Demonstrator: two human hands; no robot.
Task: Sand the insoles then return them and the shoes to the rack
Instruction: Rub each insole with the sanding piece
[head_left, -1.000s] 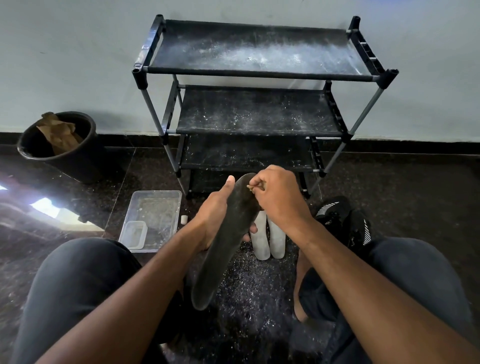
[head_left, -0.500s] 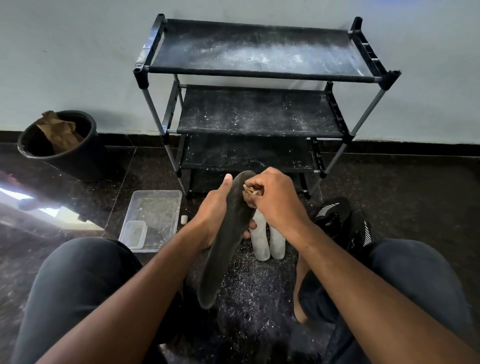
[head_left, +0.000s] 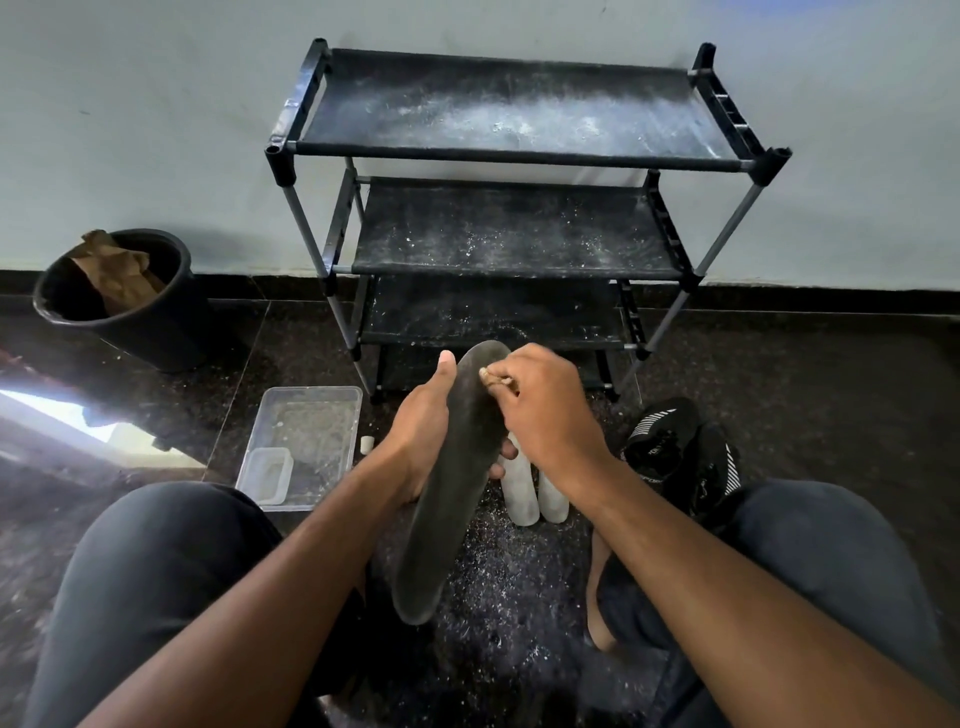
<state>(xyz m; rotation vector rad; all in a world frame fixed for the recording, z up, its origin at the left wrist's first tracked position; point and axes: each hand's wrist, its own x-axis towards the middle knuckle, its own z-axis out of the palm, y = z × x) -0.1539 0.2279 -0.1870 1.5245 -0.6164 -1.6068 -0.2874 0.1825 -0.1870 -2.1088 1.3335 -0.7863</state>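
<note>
On the dusty dark floor (head_left: 519, 587) before the bare shoe rack (head_left: 519, 156), sanding is underway: left hand (head_left: 421, 441) holds a dark insole (head_left: 447, 499), right hand (head_left: 545, 410) pinches sandpaper (head_left: 501, 381) against its tip. Black shoes (head_left: 680, 452) wait unshelved.

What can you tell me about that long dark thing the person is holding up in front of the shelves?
It is a dark grey insole, long, thin and rounded at both ends, matte and dusty-looking. It is held tilted, one end up toward the rack, the other down toward the floor. The left hand grips its middle from behind; the right hand presses a small tan scrap, likely sandpaper, against its upper end.
</note>
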